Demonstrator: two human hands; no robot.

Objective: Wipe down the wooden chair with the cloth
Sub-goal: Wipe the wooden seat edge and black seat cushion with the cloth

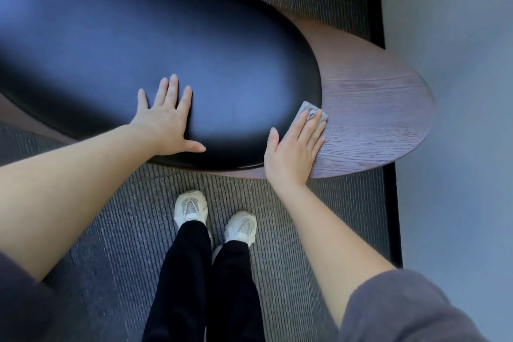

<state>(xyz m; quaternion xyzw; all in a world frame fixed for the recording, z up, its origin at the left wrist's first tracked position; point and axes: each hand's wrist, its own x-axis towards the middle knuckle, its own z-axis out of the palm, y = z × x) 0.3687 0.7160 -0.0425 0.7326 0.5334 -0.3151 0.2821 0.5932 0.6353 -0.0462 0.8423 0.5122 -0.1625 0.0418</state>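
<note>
Pressing the cloth (305, 108), perhaps folded, onto the wooden chair (374, 119) beneath my right hand (291, 153), fingers straight, I am resting my left hand (166, 122) flat on the black cushion (138, 36) beside it.

We can read no text, label, brand, number or sign here: none on the wooden chair (374, 119) at 3 o'clock, the black cushion (138, 36) at 10 o'clock, the cloth (305, 107) near the middle, or the white shoes (191, 207) at 6 o'clock.
</note>
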